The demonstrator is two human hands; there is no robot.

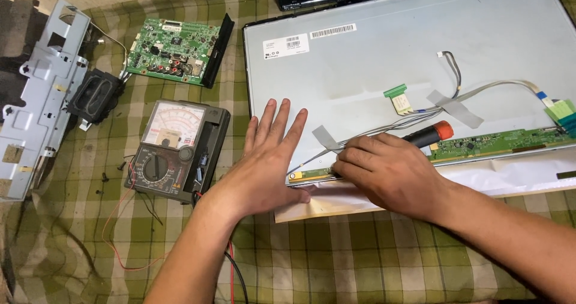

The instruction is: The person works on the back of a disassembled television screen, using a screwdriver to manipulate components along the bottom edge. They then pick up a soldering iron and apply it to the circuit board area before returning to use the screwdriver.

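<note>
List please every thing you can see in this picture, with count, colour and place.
display panel: one, grey back, upper right, on the cloth
long circuit strip: one, green, along the panel's lower edge
screwdriver: one, black and red handle, under the right hand
analogue multimeter: one, dark grey, left of the panel
circuit board: one, green, upper left
speaker: one, black, far left
metal bracket: one, silver, left edge
checked cloth: one, green, beneath everything
left hand: flat on the panel's corner
right hand: holding the screwdriver
</note>
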